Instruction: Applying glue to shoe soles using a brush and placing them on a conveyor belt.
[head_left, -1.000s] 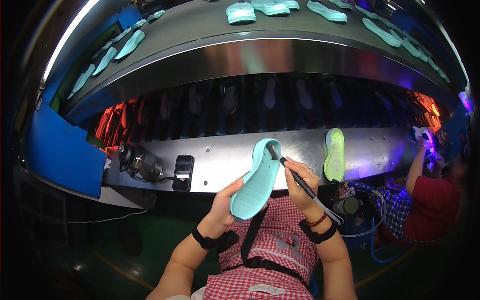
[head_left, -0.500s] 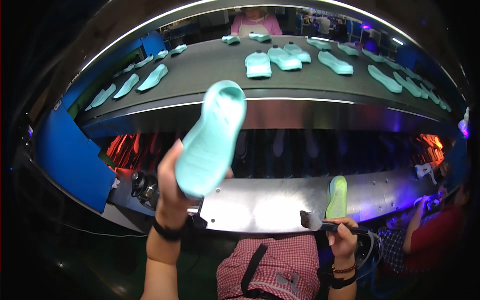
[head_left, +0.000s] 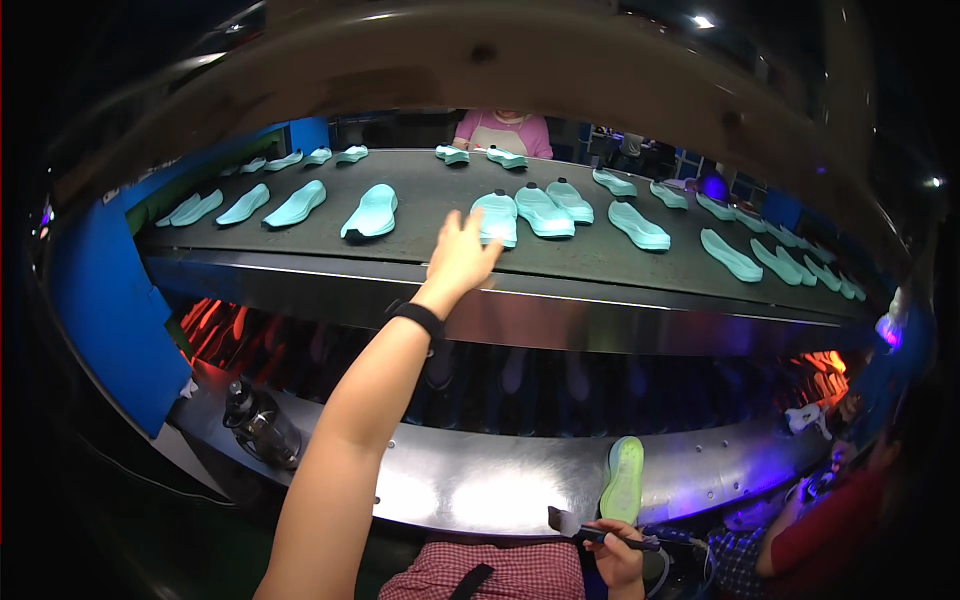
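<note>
My left hand (head_left: 463, 258) reaches over the upper belt with its fingers apart and holds nothing. Its fingertips overlap the edge of a mint-green shoe sole (head_left: 497, 215); I cannot tell whether they touch it. To the left of that hand, another mint sole (head_left: 372, 211) lies on the belt. Low on the right, my right hand (head_left: 615, 552) grips a brush (head_left: 590, 531) with a dark handle, its bristles pointing left over the metal ledge's front edge. A yellow-green sole (head_left: 623, 482) rests on the ledge just beyond this hand.
More mint soles lie across the dark upper belt (head_left: 430, 210). A dark bottle (head_left: 262, 428) stands on the left of the metal ledge (head_left: 480, 485). Soles glow red at both ends below. One person (head_left: 503, 135) is across the belt, another (head_left: 825, 525) at the right.
The mint sole my left hand held is now on the belt, released, and that hand has moved forward to the other soles. My right hand keeps the brush. The whole view has shifted.
</note>
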